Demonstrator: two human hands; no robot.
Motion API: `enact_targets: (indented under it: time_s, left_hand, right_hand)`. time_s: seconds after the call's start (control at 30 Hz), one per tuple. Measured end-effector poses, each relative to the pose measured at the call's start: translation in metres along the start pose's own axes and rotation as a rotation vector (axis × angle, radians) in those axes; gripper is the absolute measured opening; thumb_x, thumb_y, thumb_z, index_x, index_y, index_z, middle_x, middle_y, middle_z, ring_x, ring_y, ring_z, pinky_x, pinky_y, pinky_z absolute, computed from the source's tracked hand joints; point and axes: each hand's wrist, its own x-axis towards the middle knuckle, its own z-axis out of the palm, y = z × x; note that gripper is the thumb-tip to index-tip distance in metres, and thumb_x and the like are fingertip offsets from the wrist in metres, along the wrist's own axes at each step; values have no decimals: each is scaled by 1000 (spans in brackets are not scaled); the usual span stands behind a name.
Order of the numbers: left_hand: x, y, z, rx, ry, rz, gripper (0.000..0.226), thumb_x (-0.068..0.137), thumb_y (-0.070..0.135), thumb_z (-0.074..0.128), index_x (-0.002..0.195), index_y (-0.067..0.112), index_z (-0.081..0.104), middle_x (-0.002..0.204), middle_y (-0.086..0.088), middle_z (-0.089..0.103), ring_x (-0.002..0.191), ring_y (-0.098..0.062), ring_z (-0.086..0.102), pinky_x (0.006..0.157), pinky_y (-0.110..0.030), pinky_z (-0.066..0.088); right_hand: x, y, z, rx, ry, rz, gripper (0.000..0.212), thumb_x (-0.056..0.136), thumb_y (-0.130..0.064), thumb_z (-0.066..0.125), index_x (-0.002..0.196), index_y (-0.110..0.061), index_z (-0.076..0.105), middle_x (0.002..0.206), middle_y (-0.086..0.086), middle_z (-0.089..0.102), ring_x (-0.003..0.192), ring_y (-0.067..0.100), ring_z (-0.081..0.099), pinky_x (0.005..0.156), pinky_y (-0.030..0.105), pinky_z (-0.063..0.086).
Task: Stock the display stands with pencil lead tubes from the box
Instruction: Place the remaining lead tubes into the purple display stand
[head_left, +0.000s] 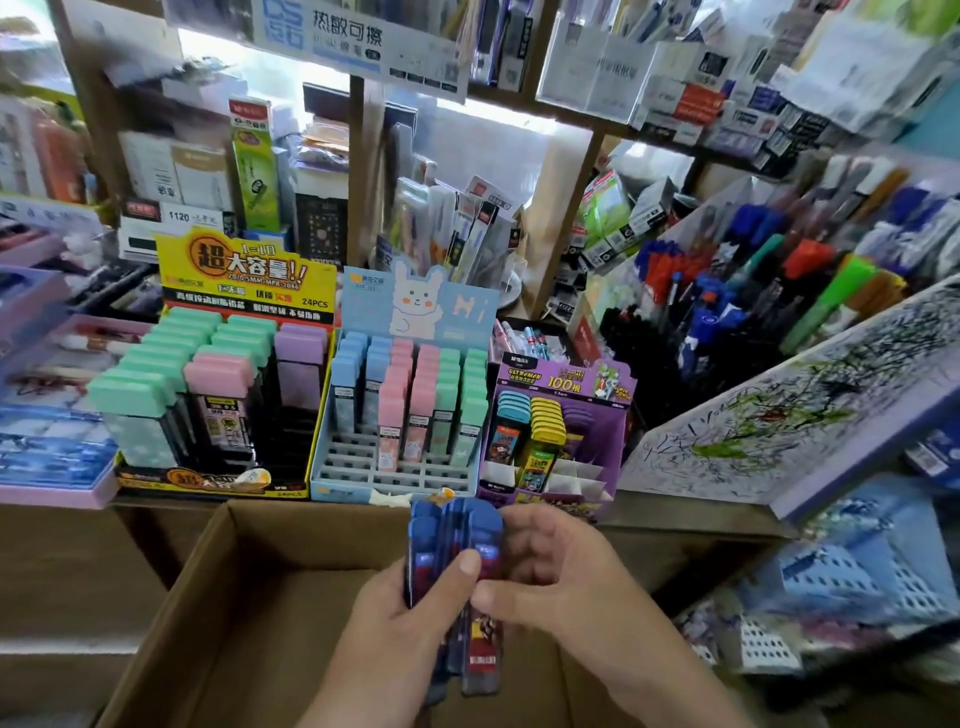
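Pencil lead tubes (457, 566), blue-capped, are being gripped as a bundle at lower center above the box (249, 613); left hand (410, 639) clamping, right hand (540, 577) pinching one, prob. for the purple stand (597, 389), center-right.

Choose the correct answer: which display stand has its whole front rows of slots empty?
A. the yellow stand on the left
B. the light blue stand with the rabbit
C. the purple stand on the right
B: the light blue stand with the rabbit shows bare grid slots across its front rows, while the tubes stand only in the rows behind.
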Motion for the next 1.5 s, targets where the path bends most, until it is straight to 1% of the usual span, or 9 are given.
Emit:
enact_targets:
  time_s: [0.13,0.23,0.4,0.53,0.67,0.9,1.2,1.4,1.5]
  left_hand:
    - [2,-5,-3,-7,8,-12,36,73,51,71,99,27,80,91,-8,81,83,-23,79,65,-25,60]
    - [0,-3,-1,-16,16,-28,30,83,38,71,105,17,76,86,-15,80,76,-29,78,57,-23,59]
    - [-1,1,-2,-3,63,-35,29,85,39,69,107,21,76,90,-7,81,82,-21,78,72,-32,61]
    - [-2,4,-5,-72,86,-88,22,90,30,70,105,15,72,84,-14,79,74,-29,78,54,-31,61]
    - [-1,3,-6,-122,116,-110,26,88,29,70,109,14,71,84,-18,78,75,-33,78,54,-35,61]
    - [-1,5,-4,-142,122,-148,23,89,28,71,107,14,71,84,-19,78,73,-35,77,54,-37,61]
    - [1,7,-9,-168,80,-220,21,91,13,71,111,7,69,86,-23,78,73,-37,77,52,-36,60]
    - [2,6,-9,-177,67,-232,22,91,11,70,112,7,69,88,-23,78,74,-38,77,54,-37,60]
    - [2,6,-9,-187,62,-229,21,92,11,70,113,7,69,88,-25,77,73,-38,77,58,-40,60]
  right_hand:
    - [7,1,4,54,40,7,21,90,-25,78,111,-23,74,86,4,75,64,17,66,52,25,51]
    - [14,4,6,78,111,24,17,89,-22,79,104,-15,75,77,5,72,59,14,61,46,25,47]
    - [19,4,-1,80,185,15,20,87,-8,79,106,-11,73,78,8,72,55,13,61,45,24,47]
    - [15,-6,-23,139,240,-49,16,82,-13,79,98,-8,76,80,11,74,58,12,62,49,22,49]
    - [11,-24,-64,88,383,-227,10,83,-15,74,87,-23,79,79,10,75,60,14,64,51,21,53]
    - [34,-31,-124,-185,636,-500,20,96,-6,69,92,-25,77,74,6,75,63,21,72,59,25,60]
    - [65,-16,-134,-386,607,-501,23,96,-4,66,97,-26,75,80,-8,76,69,12,74,65,24,62]
    - [74,-14,-137,-451,692,-515,21,93,-5,71,106,-20,78,78,-16,76,66,7,72,60,16,57]
    - [76,-17,-136,-524,707,-513,21,93,-7,72,108,-20,78,74,-15,75,64,6,71,58,21,59]
